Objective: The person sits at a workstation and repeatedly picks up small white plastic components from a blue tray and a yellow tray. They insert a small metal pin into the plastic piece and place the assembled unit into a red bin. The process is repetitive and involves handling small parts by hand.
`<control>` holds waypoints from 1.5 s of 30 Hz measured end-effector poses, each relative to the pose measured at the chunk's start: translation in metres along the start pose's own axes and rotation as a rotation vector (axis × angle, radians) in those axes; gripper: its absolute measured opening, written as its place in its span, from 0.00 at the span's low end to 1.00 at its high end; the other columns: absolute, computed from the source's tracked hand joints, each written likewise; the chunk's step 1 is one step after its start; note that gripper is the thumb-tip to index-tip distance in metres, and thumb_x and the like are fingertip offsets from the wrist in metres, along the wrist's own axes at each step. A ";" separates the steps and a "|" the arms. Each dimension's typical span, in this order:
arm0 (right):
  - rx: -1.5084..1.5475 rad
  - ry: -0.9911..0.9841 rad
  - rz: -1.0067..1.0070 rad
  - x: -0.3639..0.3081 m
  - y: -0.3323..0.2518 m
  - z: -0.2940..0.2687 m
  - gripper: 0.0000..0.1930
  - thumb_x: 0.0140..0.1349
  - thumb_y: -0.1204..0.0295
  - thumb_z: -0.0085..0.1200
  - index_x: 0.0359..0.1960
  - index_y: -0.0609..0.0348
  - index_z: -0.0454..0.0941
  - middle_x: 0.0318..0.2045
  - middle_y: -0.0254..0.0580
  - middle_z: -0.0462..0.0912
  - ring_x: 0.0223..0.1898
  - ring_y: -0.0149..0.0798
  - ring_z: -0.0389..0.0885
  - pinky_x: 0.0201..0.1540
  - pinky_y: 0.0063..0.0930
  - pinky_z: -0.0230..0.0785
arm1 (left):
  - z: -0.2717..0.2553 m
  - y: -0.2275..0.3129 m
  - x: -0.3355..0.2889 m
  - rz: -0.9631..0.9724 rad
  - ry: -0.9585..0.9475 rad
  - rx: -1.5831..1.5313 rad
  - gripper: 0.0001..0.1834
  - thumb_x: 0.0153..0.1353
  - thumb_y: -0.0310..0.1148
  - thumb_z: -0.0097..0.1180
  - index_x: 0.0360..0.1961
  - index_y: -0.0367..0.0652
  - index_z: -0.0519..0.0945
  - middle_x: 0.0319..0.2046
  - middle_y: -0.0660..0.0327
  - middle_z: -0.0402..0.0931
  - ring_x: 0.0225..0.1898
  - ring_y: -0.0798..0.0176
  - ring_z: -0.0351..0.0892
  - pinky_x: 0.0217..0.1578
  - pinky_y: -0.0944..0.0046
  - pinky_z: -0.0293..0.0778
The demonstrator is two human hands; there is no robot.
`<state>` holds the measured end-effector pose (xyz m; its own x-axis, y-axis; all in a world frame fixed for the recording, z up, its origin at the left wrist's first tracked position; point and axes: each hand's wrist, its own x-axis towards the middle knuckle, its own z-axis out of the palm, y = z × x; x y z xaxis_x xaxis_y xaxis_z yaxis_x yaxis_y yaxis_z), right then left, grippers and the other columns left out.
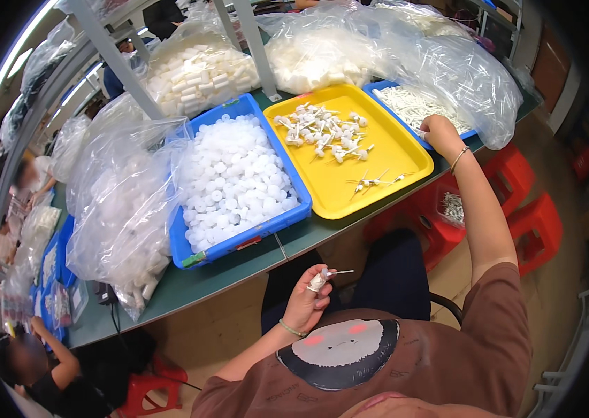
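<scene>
My left hand [308,292], low over my lap, is closed on a small white plastic part with a thin rod [336,272] sticking out to the right. White wrapping covers one of its fingers. My right hand [442,136] reaches to the near corner of a blue tray [371,88] full of small white sticks [416,104]. Its fingers are pinched together; what they hold, if anything, is too small to make out. Beside that tray lies a yellow tray [326,198] with a heap of white parts on rods [326,129] and several thinner pieces [375,182] nearer me.
A larger blue tray [303,184] of white discs [235,181] stands left of the yellow one. Clear plastic bags [124,202] of white parts crowd the green table [190,285]. Red stools [535,233] stand at the right. Another person [64,366] sits at lower left.
</scene>
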<state>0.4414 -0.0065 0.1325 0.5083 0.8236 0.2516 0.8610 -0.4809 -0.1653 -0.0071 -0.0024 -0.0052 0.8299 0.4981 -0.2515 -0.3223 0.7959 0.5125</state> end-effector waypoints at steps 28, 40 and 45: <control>0.925 0.184 -0.323 -0.164 -0.138 -0.007 0.05 0.54 0.78 0.58 0.33 0.62 0.79 0.26 0.34 0.78 0.31 0.25 0.76 0.34 0.19 0.68 | 0.003 0.006 0.001 0.048 0.023 -0.062 0.12 0.63 0.35 0.55 0.46 0.49 0.69 0.35 0.69 0.67 0.28 0.77 0.61 0.19 0.82 0.57; 0.996 -0.020 -0.253 -0.224 -0.179 0.053 0.07 0.52 0.80 0.58 0.33 0.63 0.78 0.25 0.38 0.76 0.23 0.29 0.73 0.27 0.21 0.66 | 0.000 0.007 -0.003 0.111 0.002 -0.037 0.16 0.60 0.35 0.59 0.47 0.48 0.69 0.38 0.68 0.71 0.29 0.77 0.62 0.21 0.81 0.59; 1.000 -0.044 -0.260 -0.228 -0.179 0.054 0.06 0.52 0.80 0.58 0.33 0.63 0.78 0.24 0.36 0.75 0.23 0.28 0.71 0.28 0.20 0.65 | -0.001 0.006 -0.001 0.107 0.008 -0.012 0.16 0.61 0.35 0.58 0.48 0.47 0.70 0.38 0.66 0.72 0.28 0.77 0.63 0.20 0.80 0.59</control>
<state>0.1708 -0.0915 0.0530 0.2899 0.8862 0.3615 0.5283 0.1669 -0.8325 -0.0101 0.0022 -0.0030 0.7868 0.5832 -0.2021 -0.4146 0.7419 0.5270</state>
